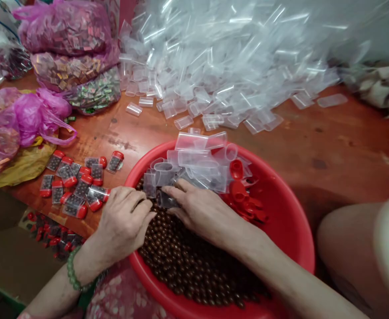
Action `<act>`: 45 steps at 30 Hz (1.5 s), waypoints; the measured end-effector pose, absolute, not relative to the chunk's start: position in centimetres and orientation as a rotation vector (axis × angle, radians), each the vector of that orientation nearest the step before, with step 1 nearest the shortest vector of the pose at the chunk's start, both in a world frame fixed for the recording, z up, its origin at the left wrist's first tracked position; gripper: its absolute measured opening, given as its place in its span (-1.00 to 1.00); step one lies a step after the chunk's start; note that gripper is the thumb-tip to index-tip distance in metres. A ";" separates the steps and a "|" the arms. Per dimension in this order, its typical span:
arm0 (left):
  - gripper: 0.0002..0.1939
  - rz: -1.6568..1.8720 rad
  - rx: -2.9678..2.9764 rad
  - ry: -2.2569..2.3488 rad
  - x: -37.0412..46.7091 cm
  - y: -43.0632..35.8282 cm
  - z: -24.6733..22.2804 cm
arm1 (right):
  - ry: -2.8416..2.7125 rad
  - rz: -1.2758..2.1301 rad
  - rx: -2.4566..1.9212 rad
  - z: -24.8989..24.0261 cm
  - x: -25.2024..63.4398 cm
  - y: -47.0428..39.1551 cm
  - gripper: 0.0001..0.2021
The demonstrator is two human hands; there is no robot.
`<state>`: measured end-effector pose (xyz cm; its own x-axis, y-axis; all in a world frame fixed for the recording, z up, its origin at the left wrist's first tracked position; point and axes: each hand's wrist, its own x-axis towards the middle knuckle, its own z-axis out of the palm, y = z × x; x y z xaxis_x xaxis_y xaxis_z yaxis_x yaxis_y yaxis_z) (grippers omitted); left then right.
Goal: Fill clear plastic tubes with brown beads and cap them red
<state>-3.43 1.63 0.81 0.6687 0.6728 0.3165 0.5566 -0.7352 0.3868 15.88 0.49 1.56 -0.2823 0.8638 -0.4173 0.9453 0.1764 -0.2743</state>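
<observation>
A round red basin (300,230) holds a mass of small brown balls (194,261), a pile of clear plastic tubes (201,164) and some red caps (241,195). My left hand (124,217), with a green bead bracelet on the wrist, is at the basin's left edge, its fingers curled and closed; what they hold, if anything, is hidden. My right hand (197,206) reaches over the balls, its fingers closed around a clear container (166,199). Other clear tubes lie just above the fingers of both hands.
Filled containers with red caps (83,188) lie on the table left of the basin. Below them stands an open box (1,235) with more. Pink bags (68,31) sit at the back left, and a large heap of clear tubes (221,66) at the back.
</observation>
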 end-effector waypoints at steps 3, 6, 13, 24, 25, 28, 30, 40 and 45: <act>-0.85 0.559 2.682 0.947 -3.3 1.9 0.4 | 2.252 -0.756 1.721 2.1 16.0 0.3 -0.69; -0.84 0.541 2.644 0.913 -3.4 2.2 0.2 | 2.232 -0.736 1.684 2.9 16.5 -0.5 -0.83; -0.83 0.532 2.621 0.859 -3.4 2.1 0.0 | 2.110 -0.509 1.594 2.8 15.2 -2.4 -0.66; -0.76 0.467 2.598 0.829 -3.4 2.0 0.6 | 2.422 -1.189 1.674 -0.7 15.4 -2.2 -0.74; -0.72 0.444 2.599 0.820 -3.5 1.7 0.9 | 2.449 -1.254 1.704 -0.5 15.7 -2.3 -0.71; -0.54 0.355 2.577 0.781 -4.0 0.9 1.4 | 2.553 -1.422 1.791 0.3 16.2 -2.7 -0.67; -0.45 0.300 2.525 0.748 -4.3 0.7 1.6 | 2.634 -1.559 1.856 0.8 16.4 -3.1 -0.71; -0.77 0.344 1.923 0.787 -1.7 1.1 1.6 | 2.672 -1.243 2.159 2.0 16.8 -7.0 -0.82; -0.83 0.317 1.671 0.863 -1.0 1.0 2.3 | 2.323 -0.268 2.430 1.0 20.5 -9.7 -0.85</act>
